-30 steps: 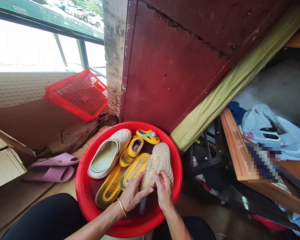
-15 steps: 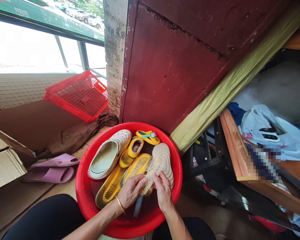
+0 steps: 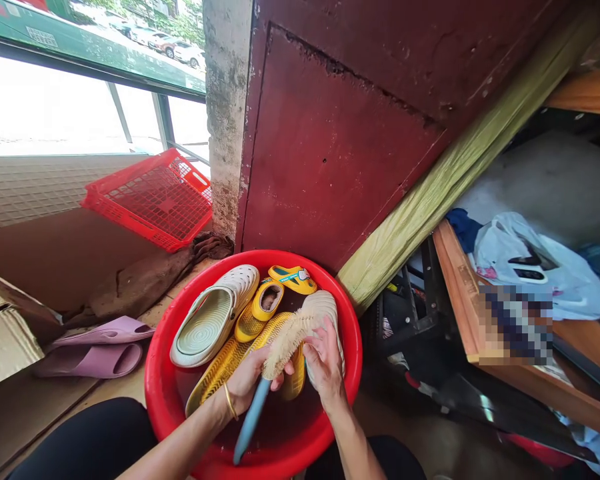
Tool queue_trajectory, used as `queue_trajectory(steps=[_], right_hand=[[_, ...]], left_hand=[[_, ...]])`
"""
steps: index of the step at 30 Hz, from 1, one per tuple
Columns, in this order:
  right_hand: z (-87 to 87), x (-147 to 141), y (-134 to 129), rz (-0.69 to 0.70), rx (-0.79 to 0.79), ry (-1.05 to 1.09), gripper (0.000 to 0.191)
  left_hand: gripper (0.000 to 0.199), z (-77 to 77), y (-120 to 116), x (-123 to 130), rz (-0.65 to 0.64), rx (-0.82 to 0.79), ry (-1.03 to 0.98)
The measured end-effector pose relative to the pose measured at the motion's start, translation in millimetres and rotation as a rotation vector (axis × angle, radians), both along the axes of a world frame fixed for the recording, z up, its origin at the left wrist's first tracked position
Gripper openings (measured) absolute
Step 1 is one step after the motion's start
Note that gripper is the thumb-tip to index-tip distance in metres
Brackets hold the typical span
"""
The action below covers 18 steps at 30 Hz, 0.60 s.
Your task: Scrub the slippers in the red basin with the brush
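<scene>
My left hand (image 3: 253, 379) is closed around the neck of a scrub brush, where pale bristles (image 3: 289, 339) meet a blue-grey handle (image 3: 251, 421). The handle points down toward me. At the far end of the bristles, my right hand (image 3: 326, 363) has its fingers bent and apart; whether they touch the bristles is hard to tell. Under the hands, a red basin (image 3: 156, 387) holds water and shoes: a pale clog (image 3: 210, 323), small yellow shoes (image 3: 267, 299), a small yellow clog (image 3: 293, 279), yellow soles (image 3: 220, 373) and a cream sole (image 3: 325, 305), partly covered by brush and hand.
Purple slippers (image 3: 103, 360) lie on the floor left of the basin, near cardboard (image 3: 10, 347). A red crate (image 3: 153, 200) leans beyond them. Behind the basin stands a dark red door (image 3: 330, 147). A wooden frame (image 3: 463, 293) with a plastic bag (image 3: 525, 260) is at right.
The brush has turned so its bristles show side-on and its handle comes up into view. My right hand's fingers have loosened from their pinch on the bristles. The view has shifted slightly.
</scene>
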State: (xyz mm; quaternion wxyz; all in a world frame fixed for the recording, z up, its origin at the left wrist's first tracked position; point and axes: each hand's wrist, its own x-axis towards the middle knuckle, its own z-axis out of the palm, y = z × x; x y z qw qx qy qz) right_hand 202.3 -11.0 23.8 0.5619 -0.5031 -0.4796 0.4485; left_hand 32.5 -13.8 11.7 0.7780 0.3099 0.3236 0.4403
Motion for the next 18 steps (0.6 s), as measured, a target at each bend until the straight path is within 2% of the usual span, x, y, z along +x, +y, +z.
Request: queue_trajectory(steps=[2, 4, 6, 8, 11, 15, 18], right_hand=[[5.5, -1, 5, 0.064, 0.021, 0.033, 0.079], [9.9, -3, 8, 0.108, 0.023, -0.008, 0.062], [12.1, -6, 10, 0.101, 0.018, -0.094, 0.044], [11.8, -7, 11, 0.039, 0.016, -0.161, 0.037], [7.5, -5, 16, -0.101, -0.014, -0.182, 0.039], [-1.8, 4, 22, -0.184, -0.072, -0.194, 0.043], [-8.4, 10, 24, -0.193, -0.112, -0.171, 0.048]], left_hand=[[0.046, 1.3, 0, 2, -0.055, -0.015, 0.022], [0.050, -0.5, 1, 6, -0.054, -0.037, 0.089], [0.057, -3.9, 1, 11, -0.019, -0.059, 0.158], [0.067, -7.3, -2, 14, 0.021, -0.078, 0.202], [0.070, -11.9, -12, 14, 0.055, 0.006, 0.286], [0.063, -24.7, -29, 11, 0.025, 0.305, 0.484], [0.048, -37.9, -33, 13, -0.101, 0.255, 0.443]])
